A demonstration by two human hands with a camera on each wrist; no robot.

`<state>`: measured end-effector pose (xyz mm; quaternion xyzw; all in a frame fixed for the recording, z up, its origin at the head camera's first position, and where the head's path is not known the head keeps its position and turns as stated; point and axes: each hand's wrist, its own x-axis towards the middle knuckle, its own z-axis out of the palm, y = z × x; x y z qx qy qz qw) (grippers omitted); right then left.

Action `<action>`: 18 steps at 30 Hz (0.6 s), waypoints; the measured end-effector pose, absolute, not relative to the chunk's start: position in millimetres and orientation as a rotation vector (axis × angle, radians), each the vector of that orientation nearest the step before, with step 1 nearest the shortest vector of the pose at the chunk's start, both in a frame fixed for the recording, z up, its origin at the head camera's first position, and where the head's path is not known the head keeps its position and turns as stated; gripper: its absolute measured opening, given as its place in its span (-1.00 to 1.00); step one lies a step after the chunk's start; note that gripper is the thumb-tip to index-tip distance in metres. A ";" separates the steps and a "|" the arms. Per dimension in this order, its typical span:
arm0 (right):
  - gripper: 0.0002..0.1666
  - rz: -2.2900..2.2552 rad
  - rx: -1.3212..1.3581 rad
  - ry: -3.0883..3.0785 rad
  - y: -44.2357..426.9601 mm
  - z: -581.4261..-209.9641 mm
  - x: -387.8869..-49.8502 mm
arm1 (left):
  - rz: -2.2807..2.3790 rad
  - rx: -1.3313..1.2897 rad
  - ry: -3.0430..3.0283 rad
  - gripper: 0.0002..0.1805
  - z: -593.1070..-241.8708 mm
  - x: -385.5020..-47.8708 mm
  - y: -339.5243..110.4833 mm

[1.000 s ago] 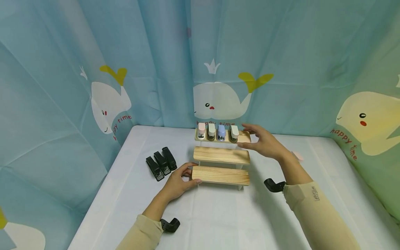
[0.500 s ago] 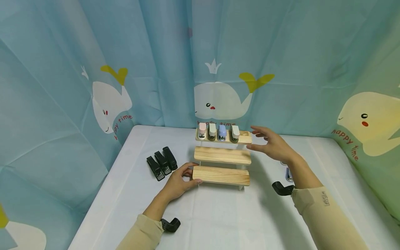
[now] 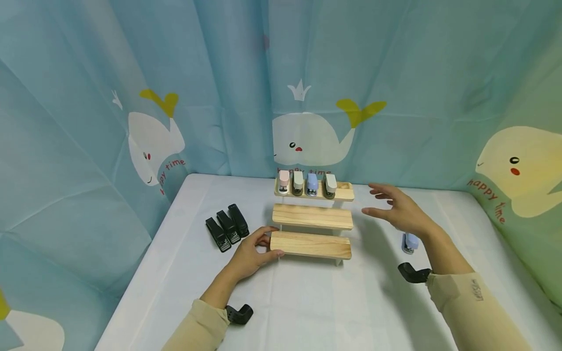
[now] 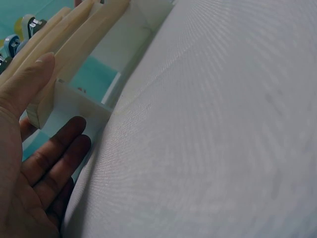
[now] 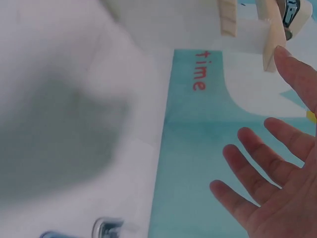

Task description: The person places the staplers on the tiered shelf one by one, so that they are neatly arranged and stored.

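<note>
A three-tier wooden display rack [image 3: 311, 216] stands on the table. My left hand [image 3: 247, 257] holds the left end of its lowest shelf [image 3: 311, 245], thumb in front and a finger behind in the left wrist view. On the top shelf a pink stapler [image 3: 283, 182], a cream one, a blue stapler [image 3: 312, 184] and another pale stapler [image 3: 330, 186] stand in a row. To the right of the rack my right hand [image 3: 403, 212] hovers with fingers spread, holding nothing. Below its wrist a blue mini stapler [image 3: 410, 242] sits on the table, partly cut off in the right wrist view.
Three black staplers [image 3: 226, 227] lie side by side left of the rack. A blue curtain [image 3: 246, 87] with whale prints hangs behind the white table [image 3: 316, 307] and along its sides.
My right hand has moved away from the top shelf's right end, to the right and slightly toward me, uncovering the blue stapler on the table. My left hand stays on the lowest shelf.
</note>
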<state>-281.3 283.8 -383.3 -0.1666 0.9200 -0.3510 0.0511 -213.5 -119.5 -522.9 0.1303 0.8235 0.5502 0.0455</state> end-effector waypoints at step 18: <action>-0.08 -1.010 -0.444 2.853 321.5 -395.4 -253.9 | 1.671 0.392 2.506 -0.30 -523.1 -214.4 -119.5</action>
